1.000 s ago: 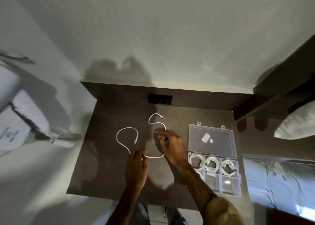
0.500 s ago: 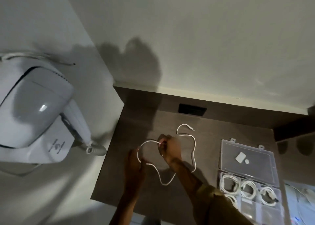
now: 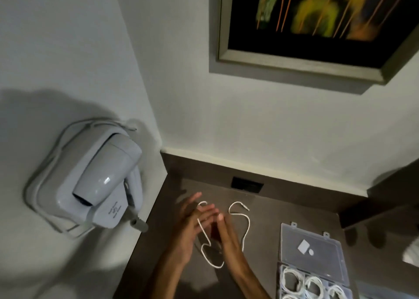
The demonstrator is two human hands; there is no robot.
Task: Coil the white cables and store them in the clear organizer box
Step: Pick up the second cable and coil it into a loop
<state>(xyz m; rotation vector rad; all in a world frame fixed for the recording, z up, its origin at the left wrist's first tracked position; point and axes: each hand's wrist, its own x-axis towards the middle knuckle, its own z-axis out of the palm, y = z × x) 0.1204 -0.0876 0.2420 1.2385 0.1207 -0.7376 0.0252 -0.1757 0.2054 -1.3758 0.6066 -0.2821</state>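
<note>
Dark counter [image 3: 283, 212]. Wall-mounted hair dryer [image 3: 99, 181], left of fingers. Clear organizer box [image 3: 310, 249], lid open, coiled cables inside, right of fingers. Left hand [image 3: 188, 228], right hand [image 3: 224, 233]: fingers extended, spread. White cable [image 3: 246, 226] loose beneath and right of fingers; grip indeterminate.

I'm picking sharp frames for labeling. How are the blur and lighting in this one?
Head view: dim, warm light; both the left hand and right hand are motion-smeared, the framed painting is streaked, wide-angle bending tilts the walls, and the hair dryer casts a soft shadow.
</note>
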